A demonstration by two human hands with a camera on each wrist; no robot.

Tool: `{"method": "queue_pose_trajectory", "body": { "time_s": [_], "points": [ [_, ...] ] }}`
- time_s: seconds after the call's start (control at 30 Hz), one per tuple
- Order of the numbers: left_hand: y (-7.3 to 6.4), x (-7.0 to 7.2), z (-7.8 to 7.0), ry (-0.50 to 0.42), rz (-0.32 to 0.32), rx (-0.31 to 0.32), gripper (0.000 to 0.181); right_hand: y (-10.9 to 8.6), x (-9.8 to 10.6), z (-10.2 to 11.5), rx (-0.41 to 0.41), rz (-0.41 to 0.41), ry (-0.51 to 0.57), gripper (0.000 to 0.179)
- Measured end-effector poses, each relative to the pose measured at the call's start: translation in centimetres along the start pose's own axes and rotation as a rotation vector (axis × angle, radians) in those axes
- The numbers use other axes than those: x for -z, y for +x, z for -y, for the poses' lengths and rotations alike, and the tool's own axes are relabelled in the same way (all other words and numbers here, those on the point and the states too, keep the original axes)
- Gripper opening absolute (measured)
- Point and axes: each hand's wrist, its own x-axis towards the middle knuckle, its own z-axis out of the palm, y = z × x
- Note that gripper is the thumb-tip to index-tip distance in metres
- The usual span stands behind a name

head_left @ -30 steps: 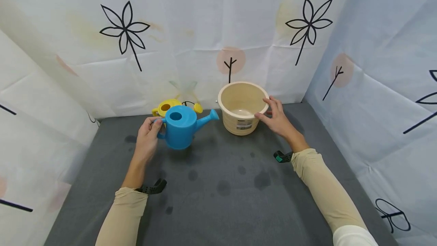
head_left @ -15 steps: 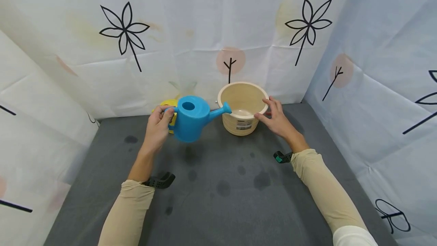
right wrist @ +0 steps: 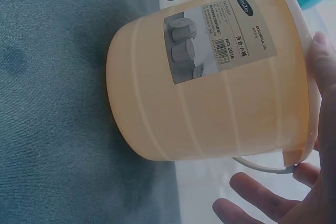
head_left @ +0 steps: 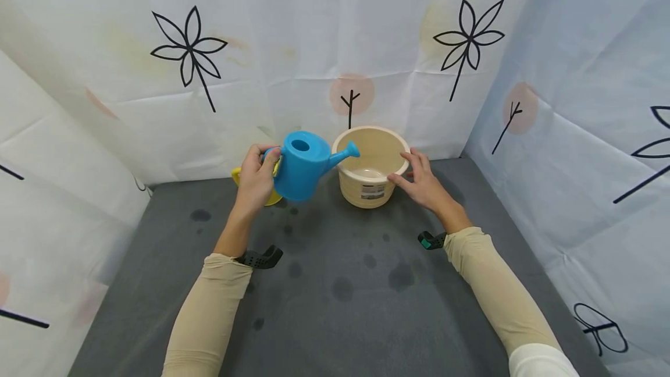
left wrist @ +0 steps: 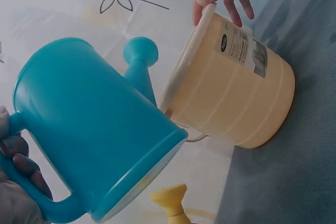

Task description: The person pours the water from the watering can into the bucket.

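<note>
1. Peeking out on the left, a yellow watering can (head_left: pixel 273 198) sits near the far edge of the dark grey counter (head_left: pixel 335 324), mostly hidden in the head view.
2. Right in front of it, here's the left hand (head_left: pixel 256 179), its grip clamped on the handle of the blue watering can (head_left: pixel 299 169).
3. And that blue can is up off the counter, leaning a little rightward, its spout stretched over the left rim of the cream bucket (head_left: pixel 352 189); whether they touch, I can't tell.
4. Right of centre, the bucket stands upright by the far edge, printed label (head_left: pixel 373 191) facing the near edge.
5. Over on the right, the right hand (head_left: pixel 420 184): grip apart, fingers spread, thumb resting on the bucket's rim.
</note>
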Motion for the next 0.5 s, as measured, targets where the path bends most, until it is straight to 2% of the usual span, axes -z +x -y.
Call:
{"method": "queue_pose_trajectory", "body": {
  "time_s": [0.27,0.5],
  "points": [
    [1.3,-0.8,-0.4,0.080,0.035,0.000,0.043,0.1,-0.1,0.0,0.004,0.006,-0.004,0.088],
    [2.0,-1.2,-0.5,0.112,0.060,-0.004,0.045,0.0,0.1,0.1,0.005,0.011,-0.011,0.087]
  ]
}}
